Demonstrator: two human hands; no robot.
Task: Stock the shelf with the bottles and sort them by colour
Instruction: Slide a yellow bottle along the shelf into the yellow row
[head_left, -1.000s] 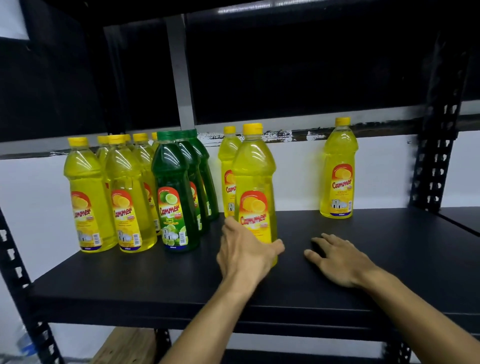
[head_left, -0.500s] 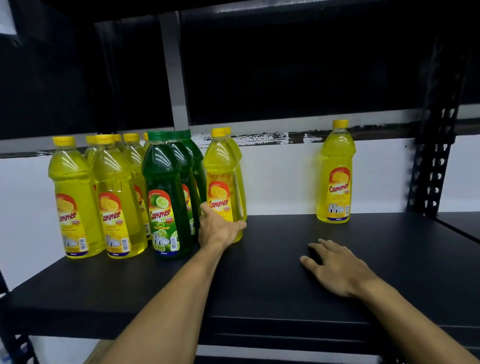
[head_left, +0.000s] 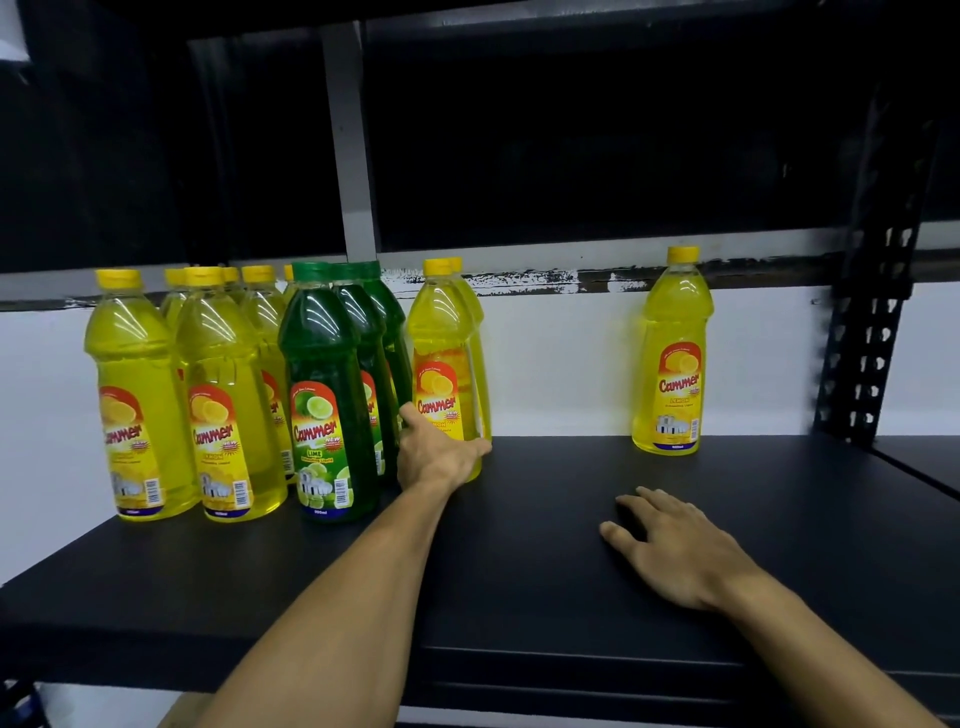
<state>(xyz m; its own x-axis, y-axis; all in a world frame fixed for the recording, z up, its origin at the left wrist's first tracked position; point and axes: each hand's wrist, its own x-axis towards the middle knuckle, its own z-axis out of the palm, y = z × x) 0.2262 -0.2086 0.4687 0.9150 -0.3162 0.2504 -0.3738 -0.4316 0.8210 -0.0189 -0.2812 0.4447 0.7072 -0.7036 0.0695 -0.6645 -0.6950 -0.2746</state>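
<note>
- The left hand (head_left: 434, 457) grips the lower body of a yellow lemon bottle (head_left: 441, 364), thumb on its left side and fingers curled round the right side near the base.
- That bottle stands upright on the black shelf (head_left: 519, 571), just right of the green row, with a second yellow bottle (head_left: 475, 332) directly behind it and mostly hidden.
- The right hand (head_left: 670, 545) lies palm down on the shelf with fingers spread and relaxed, holding nothing, well apart from any bottle.
- Three green lime bottles (head_left: 327, 405) stand in a row running from front to back, touching or almost touching one another.
- Left of the green row stands a cluster of yellow bottles (head_left: 223, 405), two in front and several more behind them; how many stand at the back cannot be told.
- A lone yellow bottle (head_left: 672, 358) stands upright at the back of the shelf near the right, against the white wall (head_left: 561, 364), well apart from the others.
- A black perforated upright post (head_left: 872, 332) rises at the right end of the shelf.
</note>
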